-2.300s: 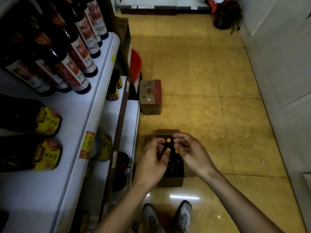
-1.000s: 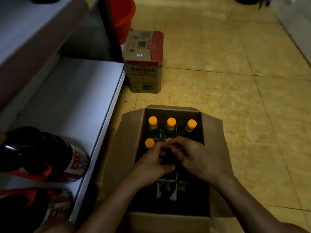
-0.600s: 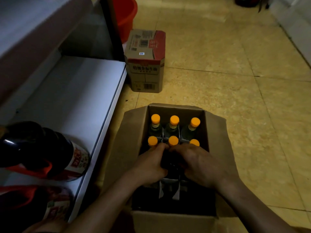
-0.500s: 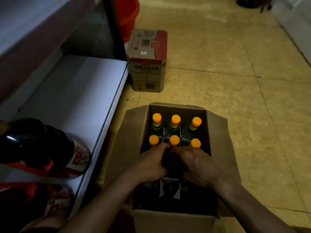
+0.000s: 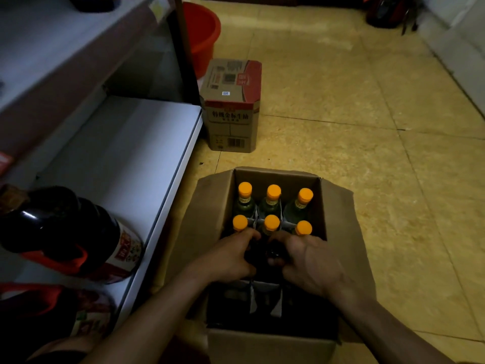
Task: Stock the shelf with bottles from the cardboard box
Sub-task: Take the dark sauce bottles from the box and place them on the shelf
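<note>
Bottles (image 5: 273, 191) in the cardboard box (image 5: 210, 214): six orange-capped, in two rows of three, upright, caps toward you.
Your right hand (image 5: 312, 266) curls round what looks like a seventh, dark bottle (image 5: 274, 252) just nearer you. Your left hand (image 5: 228, 258) curls in beside it, its hold hidden. Two big dark jugs (image 5: 65, 227) sit on the white shelf (image 5: 126, 153). One closed carton (image 5: 232, 106) and one red bucket (image 5: 202, 30) stand on the yellow tile floor (image 5: 341, 101).

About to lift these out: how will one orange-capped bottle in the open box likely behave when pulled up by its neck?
Probably heavy for its size: the orange-capped bottles look like glass. Likely to drag at first, since cardboard dividers hug each one. Tall and narrow, so apt to tip when stood on the shelf.
</note>
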